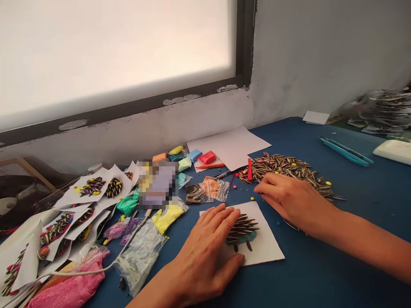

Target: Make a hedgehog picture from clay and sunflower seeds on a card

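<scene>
On the blue table lies a square white card (268,244) bearing a hedgehog-like figure (244,230) of striped sunflower seeds pressed into teal clay, with two dark seeds for feet. My left hand (208,246) rests over the card's left side, fingers stretched out, covering part of the figure. Over the front edge of a heap of loose sunflower seeds (285,164) is my right hand (289,199), its fingers bent and close together. Whatever its fingertips hold, if anything, is too small to make out. Small coloured clay balls, including a yellow one (252,198), lie near those fingertips.
Finished seed-and-clay cards (93,186) overlap at the left. Clay packets, among them pink (72,282), yellow (168,216) and orange (210,187), lie beside a white cable (128,244). Blue tweezers (346,152) and a white box-like object (393,150) are at the right.
</scene>
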The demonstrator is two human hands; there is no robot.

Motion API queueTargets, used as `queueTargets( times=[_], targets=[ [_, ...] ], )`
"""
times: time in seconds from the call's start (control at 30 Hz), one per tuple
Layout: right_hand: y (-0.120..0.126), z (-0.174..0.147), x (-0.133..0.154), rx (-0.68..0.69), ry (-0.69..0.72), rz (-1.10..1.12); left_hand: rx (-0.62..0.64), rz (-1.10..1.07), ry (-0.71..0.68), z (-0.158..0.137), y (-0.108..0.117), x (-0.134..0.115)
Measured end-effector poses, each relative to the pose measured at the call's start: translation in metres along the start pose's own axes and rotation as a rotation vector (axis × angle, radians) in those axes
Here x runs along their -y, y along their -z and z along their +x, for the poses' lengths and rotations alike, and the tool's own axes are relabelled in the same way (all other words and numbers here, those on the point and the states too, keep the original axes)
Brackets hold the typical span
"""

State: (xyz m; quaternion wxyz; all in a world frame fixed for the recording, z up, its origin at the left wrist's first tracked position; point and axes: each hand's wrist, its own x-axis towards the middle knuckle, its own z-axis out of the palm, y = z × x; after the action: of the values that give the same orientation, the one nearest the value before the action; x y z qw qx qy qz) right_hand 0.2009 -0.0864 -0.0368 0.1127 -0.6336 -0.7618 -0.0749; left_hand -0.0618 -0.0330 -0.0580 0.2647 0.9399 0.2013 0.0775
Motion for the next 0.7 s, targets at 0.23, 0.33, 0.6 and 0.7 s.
queueTargets(
  times=[0.23,0.33,0.6,0.7],
  targets=[
    [-0.011,0.008,0.007,0.029,0.073,0.056,0.002,0.006,-0.006,-0.002,-0.001,0.001],
    [-0.012,0.009,0.005,0.005,0.056,0.047,0.004,0.006,-0.007,-0.002,0.0,0.001],
    [-0.005,0.019,0.01,-0.071,-0.05,0.08,0.01,-0.003,-0.003,0.001,0.002,-0.001],
    [-0.006,0.024,0.005,-0.131,-0.068,0.124,0.014,-0.012,0.003,0.0,0.002,-0.002]
  ],
)
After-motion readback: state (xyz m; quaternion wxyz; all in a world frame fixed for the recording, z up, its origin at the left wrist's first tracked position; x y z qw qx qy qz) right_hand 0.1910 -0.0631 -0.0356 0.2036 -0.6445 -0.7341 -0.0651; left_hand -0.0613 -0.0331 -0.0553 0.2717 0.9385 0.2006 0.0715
